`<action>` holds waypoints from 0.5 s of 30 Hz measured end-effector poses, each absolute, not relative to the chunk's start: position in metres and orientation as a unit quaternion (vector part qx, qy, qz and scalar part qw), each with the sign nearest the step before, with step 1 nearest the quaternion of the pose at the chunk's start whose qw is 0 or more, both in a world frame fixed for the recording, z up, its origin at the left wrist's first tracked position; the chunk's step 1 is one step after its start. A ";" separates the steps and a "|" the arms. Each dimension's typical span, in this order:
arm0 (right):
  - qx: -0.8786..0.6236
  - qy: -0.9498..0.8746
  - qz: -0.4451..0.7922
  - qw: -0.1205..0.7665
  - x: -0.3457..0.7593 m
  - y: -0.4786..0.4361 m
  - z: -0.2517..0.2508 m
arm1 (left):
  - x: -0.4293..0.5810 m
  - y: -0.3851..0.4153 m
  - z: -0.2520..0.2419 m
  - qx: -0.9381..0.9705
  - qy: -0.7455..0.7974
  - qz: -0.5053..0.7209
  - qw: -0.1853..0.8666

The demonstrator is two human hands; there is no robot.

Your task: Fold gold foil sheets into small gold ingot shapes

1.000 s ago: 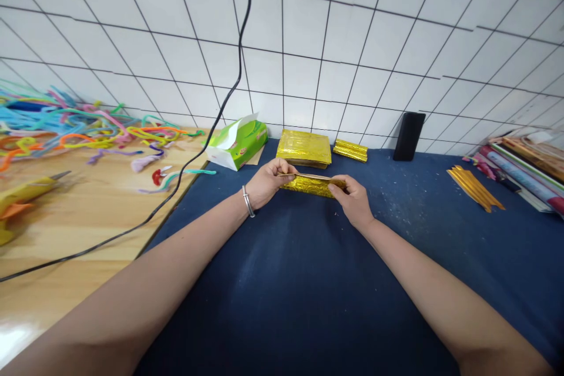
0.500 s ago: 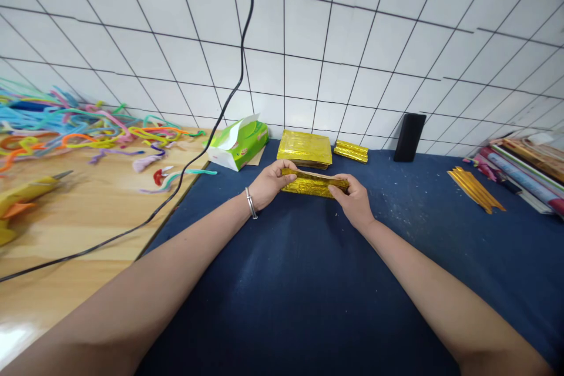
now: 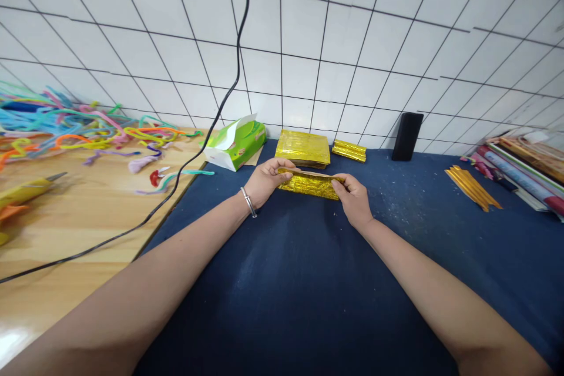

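A folded sheet of gold foil paper is stretched between my two hands over the dark blue cloth. My left hand, with a silver bracelet at the wrist, pinches its left end between thumb and fingers. Its right end is gripped by my right hand, thumb in front and fingers behind. A pale inner edge shows along the top of the fold. Just beyond lies a stack of gold foil paper, and to its right a pleated gold strip.
A green tissue box and an upright black phone-like slab stand by the tiled wall. Colourful pipe cleaners and a yellow glue gun cover the wooden table. A black cable crosses the left. Folded gold strips and books lie right.
My right thumb and fingers have shifted slightly at the right end of the gold foil paper. The whole view has moved a little; both hands keep their hold.
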State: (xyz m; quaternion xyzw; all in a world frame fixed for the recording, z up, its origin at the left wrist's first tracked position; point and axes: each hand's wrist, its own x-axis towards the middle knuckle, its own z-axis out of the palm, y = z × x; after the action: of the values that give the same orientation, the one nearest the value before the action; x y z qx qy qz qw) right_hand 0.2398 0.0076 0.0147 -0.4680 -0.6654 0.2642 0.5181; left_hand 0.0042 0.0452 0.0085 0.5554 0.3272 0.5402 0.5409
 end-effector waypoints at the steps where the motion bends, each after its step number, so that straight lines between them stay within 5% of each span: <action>1: -0.468 -0.666 0.265 0.517 0.240 0.008 0.014 | 0.004 0.045 0.009 0.556 0.325 0.538 0.544; 15: -0.468 -0.678 0.276 0.496 0.242 0.008 0.015 | 0.003 0.045 0.007 0.565 0.335 0.534 0.532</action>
State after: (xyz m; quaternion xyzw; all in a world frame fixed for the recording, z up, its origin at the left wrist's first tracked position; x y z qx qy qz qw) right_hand 0.2424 0.0079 0.0149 -0.4676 -0.6780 0.2756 0.4957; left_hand 0.0031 0.0455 0.0066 0.5649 0.3350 0.5339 0.5325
